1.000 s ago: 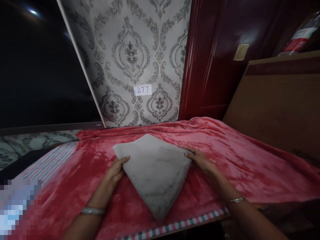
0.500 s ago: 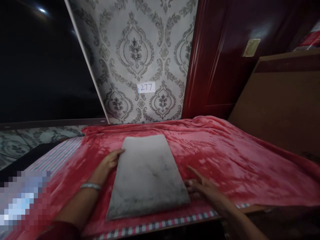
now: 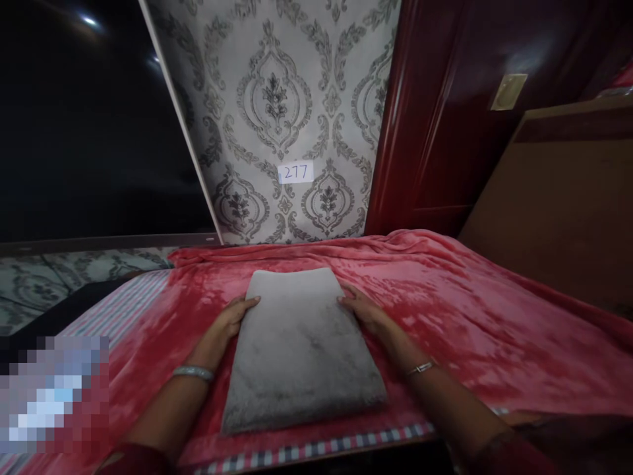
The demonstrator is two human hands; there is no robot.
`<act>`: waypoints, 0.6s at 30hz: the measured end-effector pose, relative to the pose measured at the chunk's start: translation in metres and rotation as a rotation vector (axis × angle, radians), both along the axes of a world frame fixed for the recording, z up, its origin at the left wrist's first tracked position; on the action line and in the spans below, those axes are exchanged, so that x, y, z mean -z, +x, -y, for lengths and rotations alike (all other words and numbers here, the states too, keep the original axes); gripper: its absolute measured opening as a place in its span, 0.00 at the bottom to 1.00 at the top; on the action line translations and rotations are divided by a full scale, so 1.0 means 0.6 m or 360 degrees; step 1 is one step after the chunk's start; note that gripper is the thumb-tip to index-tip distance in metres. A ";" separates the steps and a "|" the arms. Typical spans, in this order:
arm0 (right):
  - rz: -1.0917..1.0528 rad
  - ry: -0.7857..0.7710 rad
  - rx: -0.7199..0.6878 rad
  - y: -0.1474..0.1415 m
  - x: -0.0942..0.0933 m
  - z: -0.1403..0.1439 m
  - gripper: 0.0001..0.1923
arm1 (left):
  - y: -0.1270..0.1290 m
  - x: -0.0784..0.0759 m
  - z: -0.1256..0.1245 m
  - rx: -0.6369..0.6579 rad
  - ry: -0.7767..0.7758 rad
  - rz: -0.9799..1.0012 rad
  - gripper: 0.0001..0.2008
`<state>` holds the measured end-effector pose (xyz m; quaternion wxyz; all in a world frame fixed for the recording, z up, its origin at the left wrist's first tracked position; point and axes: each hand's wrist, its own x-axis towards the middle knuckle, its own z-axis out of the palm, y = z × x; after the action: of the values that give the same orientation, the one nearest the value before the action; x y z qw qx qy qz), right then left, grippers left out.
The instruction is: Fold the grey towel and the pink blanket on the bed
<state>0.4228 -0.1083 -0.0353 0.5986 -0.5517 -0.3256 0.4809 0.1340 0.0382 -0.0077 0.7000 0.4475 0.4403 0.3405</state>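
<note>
A folded piece of grey plush cloth (image 3: 304, 349) lies flat on a red fleece blanket (image 3: 445, 330), its near edge thick and rounded. At its upper left edge, my left hand (image 3: 235, 313) grips the side, thumb on top and fingers tucked out of sight. Across from it, my right hand (image 3: 363, 309) holds the upper right edge in the same way. A bangle circles each wrist.
Under the blanket, a checked cloth (image 3: 316, 448) shows along the front edge. A large dark screen (image 3: 99, 132) stands at the back left. Patterned wallpaper bears a paper label (image 3: 295, 172) reading 277. A cardboard panel (image 3: 558, 211) leans at the right.
My right hand has moved up and inward from beside the cloth's lower right to its upper right edge, taking hold there. My left hand stays on the left edge.
</note>
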 end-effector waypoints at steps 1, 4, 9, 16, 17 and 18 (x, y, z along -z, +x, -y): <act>0.0008 0.0022 -0.0003 -0.002 -0.004 -0.010 0.38 | 0.000 -0.002 0.000 -0.0014 0.0029 0.0009 0.14; 0.0099 0.0122 0.0010 -0.002 -0.009 -0.028 0.43 | -0.005 -0.009 -0.003 -0.0035 0.0161 0.0075 0.18; 0.0401 0.0143 0.0116 0.001 0.021 -0.026 0.40 | -0.010 0.005 -0.016 -0.0036 0.0136 -0.0053 0.16; 0.1157 -0.0099 0.0054 0.017 0.008 -0.055 0.39 | 0.005 0.008 -0.064 0.0019 0.0047 -0.0362 0.07; 0.1311 -0.0078 0.0075 0.015 -0.005 -0.067 0.39 | 0.011 0.004 -0.074 -0.0005 0.0085 -0.0403 0.07; 0.1476 -0.0064 0.0079 0.009 -0.019 -0.081 0.39 | 0.018 0.000 -0.084 -0.0038 0.0130 -0.0452 0.08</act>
<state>0.4285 -0.0598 -0.0242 0.3904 -0.7277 -0.5362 0.1749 0.1447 0.0887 -0.0078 0.6078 0.5140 0.5258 0.2997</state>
